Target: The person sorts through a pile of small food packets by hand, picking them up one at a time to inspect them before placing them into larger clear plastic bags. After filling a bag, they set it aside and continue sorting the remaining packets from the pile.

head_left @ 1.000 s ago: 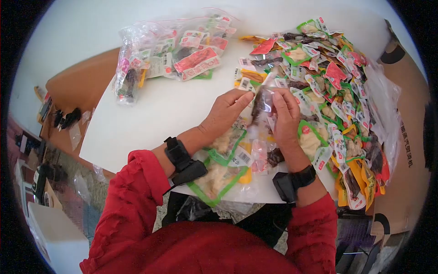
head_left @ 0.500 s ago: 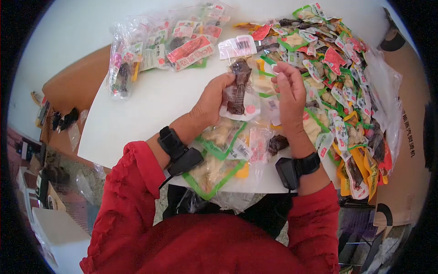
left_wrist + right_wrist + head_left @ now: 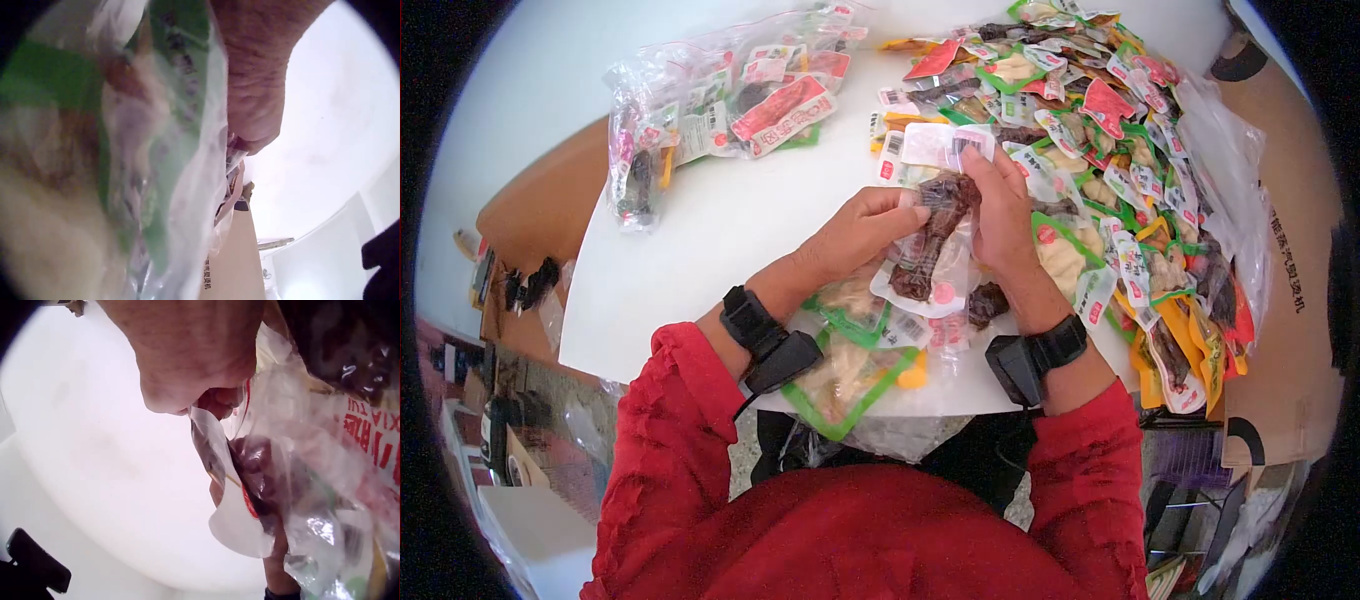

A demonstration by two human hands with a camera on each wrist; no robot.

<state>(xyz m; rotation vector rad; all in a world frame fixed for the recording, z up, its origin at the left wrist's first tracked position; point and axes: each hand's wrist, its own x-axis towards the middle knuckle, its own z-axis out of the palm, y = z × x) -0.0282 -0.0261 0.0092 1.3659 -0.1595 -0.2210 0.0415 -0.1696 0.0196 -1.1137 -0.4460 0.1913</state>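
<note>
In the head view, both hands hold a clear vacuum pack of dark braised drumstick [image 3: 920, 265], its white label end pointing away from the body. My left hand [image 3: 855, 235] pinches its left edge, thumb on top. The right hand [image 3: 1000, 215] grips the upper right side, thumb pressed on the barcode label. Beneath the pack lie green-edged packs of pale food [image 3: 840, 375] and another dark piece in clear wrap [image 3: 988, 304]. The right wrist view shows the right hand [image 3: 194, 356] curled, with the pack's white edge [image 3: 234, 531] below it.
A large clear zip bag [image 3: 690, 75] filled with packs stands at the back left of the white table [image 3: 660, 290]. A heap of mixed food packs [image 3: 1100, 190] covers the right side, beside a plastic sheet [image 3: 1225, 190] and a cardboard box [image 3: 1275, 370].
One second ago both hands held the pack tilted. Half a second ago the left hand alone held it face up, right fingers apart from it. Now the right hand grips its upper end again.
</note>
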